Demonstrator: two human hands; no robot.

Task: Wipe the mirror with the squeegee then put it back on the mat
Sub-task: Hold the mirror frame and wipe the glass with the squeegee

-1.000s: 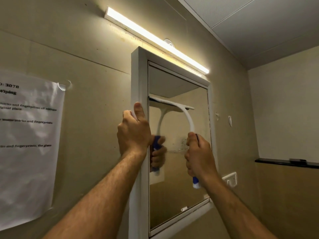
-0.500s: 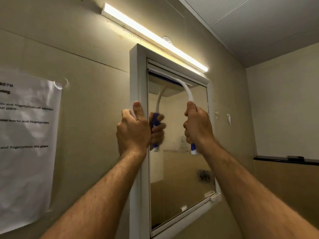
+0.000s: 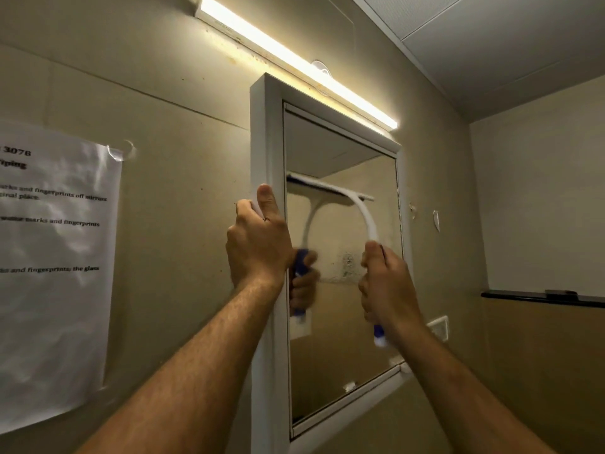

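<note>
A mirror (image 3: 347, 339) in a white frame (image 3: 266, 132) hangs on the beige wall. My right hand (image 3: 388, 286) is shut on the blue handle of a white squeegee (image 3: 363, 214). The squeegee's blade lies flat across the glass about a third of the way down from the top. My left hand (image 3: 257, 244) grips the left edge of the frame, thumb up along it. The reflection of the squeegee and hand shows in the glass beside my left hand. A smudged patch sits on the glass just left of my right hand. No mat is in view.
A lit light bar (image 3: 294, 63) runs above the mirror. A printed paper sheet (image 3: 52, 267) is taped to the wall at the left. A white socket plate (image 3: 438, 327) sits right of the mirror. A dark ledge (image 3: 540, 298) runs along the right wall.
The squeegee went up to the top of the glass, then came down again about a third of the way with my right hand. My left hand stayed on the frame.
</note>
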